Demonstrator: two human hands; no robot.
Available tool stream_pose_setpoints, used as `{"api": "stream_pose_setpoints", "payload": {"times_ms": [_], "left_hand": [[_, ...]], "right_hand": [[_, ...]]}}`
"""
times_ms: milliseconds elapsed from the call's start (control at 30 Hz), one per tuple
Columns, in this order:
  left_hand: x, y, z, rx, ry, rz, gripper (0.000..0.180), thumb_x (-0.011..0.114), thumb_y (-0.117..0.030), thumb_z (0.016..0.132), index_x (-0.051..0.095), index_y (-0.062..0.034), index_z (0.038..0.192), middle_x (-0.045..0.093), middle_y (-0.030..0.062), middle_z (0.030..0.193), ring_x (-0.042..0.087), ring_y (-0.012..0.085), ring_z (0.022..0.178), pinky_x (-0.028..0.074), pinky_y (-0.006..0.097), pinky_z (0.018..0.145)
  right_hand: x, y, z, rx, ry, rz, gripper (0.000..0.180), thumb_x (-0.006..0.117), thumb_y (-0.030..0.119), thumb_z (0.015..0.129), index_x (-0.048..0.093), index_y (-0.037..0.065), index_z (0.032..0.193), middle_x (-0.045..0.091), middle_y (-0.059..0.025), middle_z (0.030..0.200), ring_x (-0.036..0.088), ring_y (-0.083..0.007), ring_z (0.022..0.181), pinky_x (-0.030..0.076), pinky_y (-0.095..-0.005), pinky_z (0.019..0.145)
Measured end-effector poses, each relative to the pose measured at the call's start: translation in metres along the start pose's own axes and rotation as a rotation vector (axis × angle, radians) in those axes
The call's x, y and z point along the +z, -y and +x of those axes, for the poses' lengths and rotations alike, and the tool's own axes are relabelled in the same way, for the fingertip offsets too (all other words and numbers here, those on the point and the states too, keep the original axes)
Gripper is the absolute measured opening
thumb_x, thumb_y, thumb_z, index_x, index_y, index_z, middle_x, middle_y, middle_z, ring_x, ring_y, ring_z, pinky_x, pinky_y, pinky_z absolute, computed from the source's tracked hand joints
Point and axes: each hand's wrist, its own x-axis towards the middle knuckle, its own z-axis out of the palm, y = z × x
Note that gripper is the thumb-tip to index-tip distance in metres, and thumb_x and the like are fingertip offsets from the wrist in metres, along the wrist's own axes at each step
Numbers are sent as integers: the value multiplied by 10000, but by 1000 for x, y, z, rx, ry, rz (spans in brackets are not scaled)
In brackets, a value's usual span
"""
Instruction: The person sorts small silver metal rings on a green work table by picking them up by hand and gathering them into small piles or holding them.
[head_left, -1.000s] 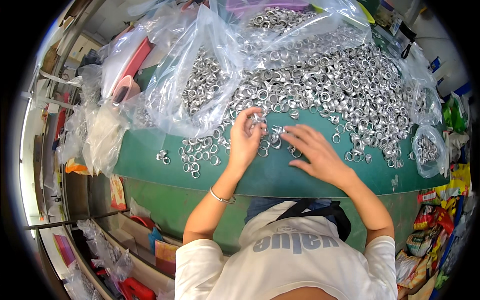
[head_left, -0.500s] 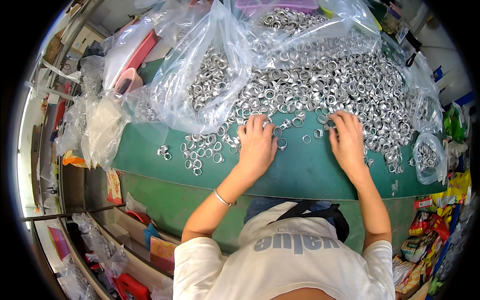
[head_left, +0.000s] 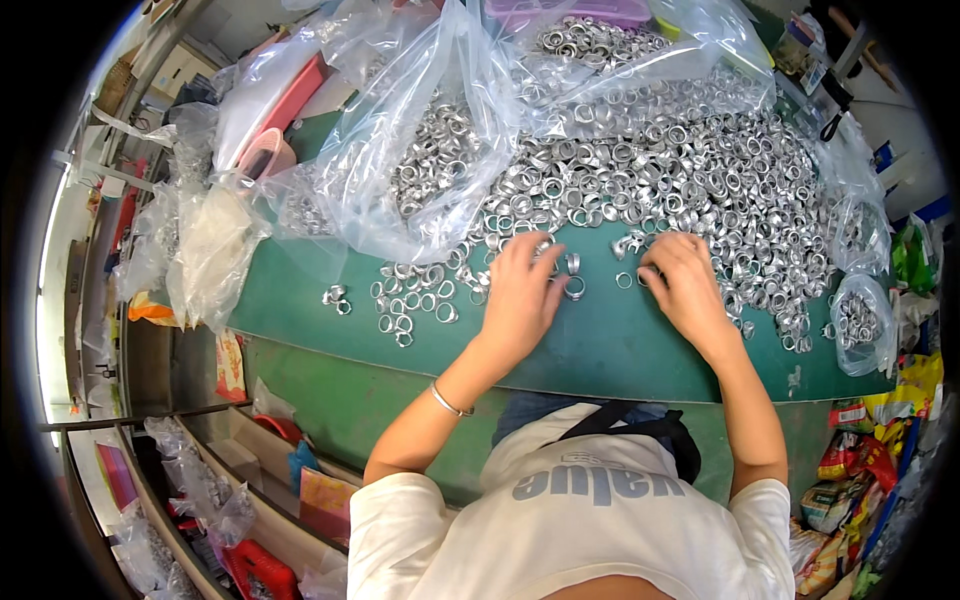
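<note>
The green tabletop bears a heap of metal rings toward its far right corner. Nearer the front edge, left hand and right hand curl; any grip I cannot tell. Loose rings have shifted leftward, now between them.

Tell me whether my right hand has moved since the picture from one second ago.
Yes. The right hand has moved to the right, closer to the small clear bag at the right end of the green table.
</note>
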Motion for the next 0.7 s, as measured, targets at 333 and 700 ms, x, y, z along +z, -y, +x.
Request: {"api": "stream_pose_setpoints", "payload": {"times_ms": [333,700], "left_hand": [[9,4,0,-19,121,312,338,662,-109,816,606,-92,1148,409,100,1393,337,378,1308,235,671,1029],[16,-29,-6,84,42,37,364,626,-34,806,582,-49,1166,482,155,1278,442,348,1199,370,458,977]], "right_hand": [[4,19,-9,-53,224,-50,482,706,190,803,561,33,1235,446,-115,1389,343,-353,1339,320,-490,1075],[-10,-10,-31,220,31,429,327,669,98,828,628,46,1148,607,-126,1169,532,-299,1091,373,-406,998]]}}
